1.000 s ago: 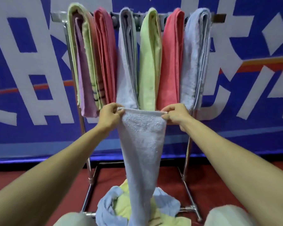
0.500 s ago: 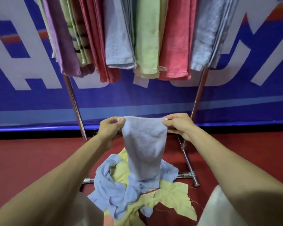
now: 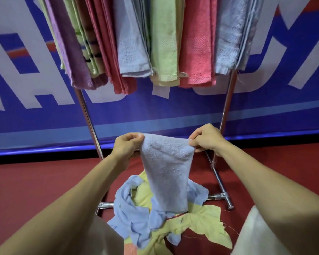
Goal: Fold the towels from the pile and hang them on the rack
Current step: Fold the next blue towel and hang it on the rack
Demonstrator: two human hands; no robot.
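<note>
Left hand (image 3: 126,146) and right hand (image 3: 206,138) each pinched a top corner; the towel (image 3: 167,172) hung lengthwise between them, the rack (image 3: 226,100) just beyond.

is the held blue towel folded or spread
Folded: blue towel hangs as a narrow doubled strip between left hand and right hand, top edge rounded.

Bare forearms (image 3: 77,196) — pale off-white garment cloth (image 3: 250,234) shows at both knees.

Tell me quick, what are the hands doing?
Left hand: pinching one top corner of the pale blue terry towel.
Right hand: pinching its other top corner.
</note>
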